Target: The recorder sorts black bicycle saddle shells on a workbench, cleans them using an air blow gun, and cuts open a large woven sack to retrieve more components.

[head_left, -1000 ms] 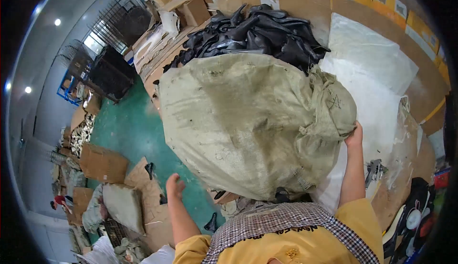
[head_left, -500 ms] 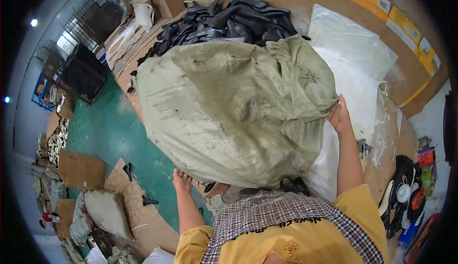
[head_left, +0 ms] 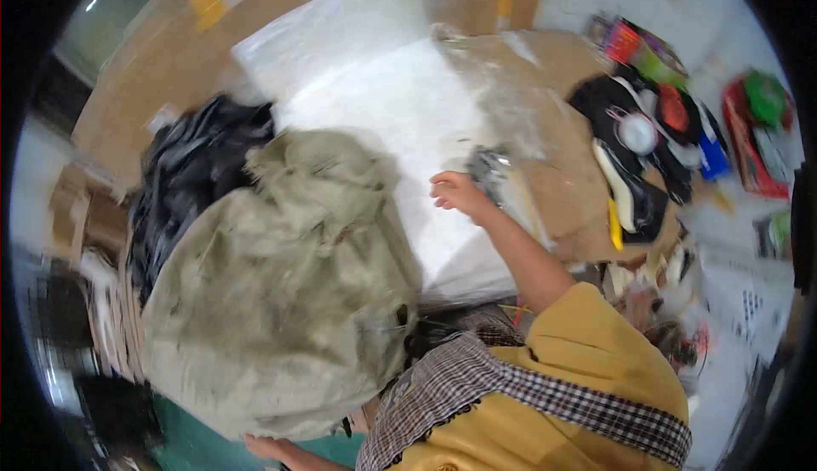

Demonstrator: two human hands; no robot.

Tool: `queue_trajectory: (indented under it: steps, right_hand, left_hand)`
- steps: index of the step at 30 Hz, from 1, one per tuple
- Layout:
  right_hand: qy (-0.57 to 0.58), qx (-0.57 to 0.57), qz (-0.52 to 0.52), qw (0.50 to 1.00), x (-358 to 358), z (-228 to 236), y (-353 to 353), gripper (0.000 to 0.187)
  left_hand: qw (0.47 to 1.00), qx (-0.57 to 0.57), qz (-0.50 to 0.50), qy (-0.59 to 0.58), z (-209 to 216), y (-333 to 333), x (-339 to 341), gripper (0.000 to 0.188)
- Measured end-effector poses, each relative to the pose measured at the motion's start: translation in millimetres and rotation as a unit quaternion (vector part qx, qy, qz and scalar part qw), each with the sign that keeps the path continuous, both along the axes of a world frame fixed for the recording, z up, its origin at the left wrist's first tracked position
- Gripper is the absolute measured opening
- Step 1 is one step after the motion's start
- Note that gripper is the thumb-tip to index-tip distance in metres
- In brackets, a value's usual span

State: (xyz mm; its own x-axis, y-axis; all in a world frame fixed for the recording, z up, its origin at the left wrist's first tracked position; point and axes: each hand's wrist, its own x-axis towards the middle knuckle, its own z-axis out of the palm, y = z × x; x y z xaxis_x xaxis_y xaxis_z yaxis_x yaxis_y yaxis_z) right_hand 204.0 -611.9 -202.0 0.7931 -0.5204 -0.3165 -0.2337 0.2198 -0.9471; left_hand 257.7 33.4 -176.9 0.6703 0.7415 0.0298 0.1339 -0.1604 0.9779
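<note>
A large, bulging olive-green woven sack [head_left: 281, 301] lies in front of me, its gathered end at the upper right. At its lower edge my left hand [head_left: 265, 446] touches the cloth; blur and the sack obscure its fingers. My right hand [head_left: 459, 193] is over the white sheet [head_left: 366, 101], apart from the sack, its fingers loosely bent and parted with nothing visible in them. Beside that hand lies a small dark item in clear plastic [head_left: 491, 173], too blurred to name.
Black, glossy pieces [head_left: 200, 160] are heaped behind the sack at the left. On the brown cardboard [head_left: 553, 114] at the right lie black items, a white round object [head_left: 637, 133] and a yellow-handled tool [head_left: 615, 224]. A green floor [head_left: 196, 433] shows below.
The view has swung to the right, so the sack appears further left. My right hand has let go of the sack's gathered end and moved away. My left hand stays by its lower edge.
</note>
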Motion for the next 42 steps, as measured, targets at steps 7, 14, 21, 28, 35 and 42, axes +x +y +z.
queue_trajectory:
  steps: [7, 14, 21, 28, 35, 42]
  right_hand:
    - [0.154, -0.321, -0.205, 0.912, -156, -23, -81, 0.027]
    - [0.511, -0.416, -0.222, 0.718, -302, -25, -115, 0.038]
    - [0.512, -0.462, -0.165, 0.705, -362, -70, -120, 0.047]
    - [0.113, -0.075, -0.240, 0.961, -298, -10, -153, 0.049]
    - [-0.209, 0.166, 0.145, 0.953, -47, 74, -41, 0.064]
    - [-0.028, -0.088, 0.457, 0.885, 131, 187, 259, 0.040]
  left_hand:
    - [0.992, -0.034, -0.124, 0.018, -24, -29, 19, 0.035]
    - [0.996, 0.027, 0.016, 0.088, -10, -54, 4, 0.026]
    - [0.976, -0.135, 0.163, -0.050, 1, -111, -29, 0.031]
    - [0.977, -0.048, 0.193, -0.073, -11, -88, -36, 0.014]
    - [0.978, -0.049, 0.200, -0.035, 5, -20, 5, 0.023]
    - [0.960, 0.138, 0.178, 0.166, 2, 103, 44, 0.043]
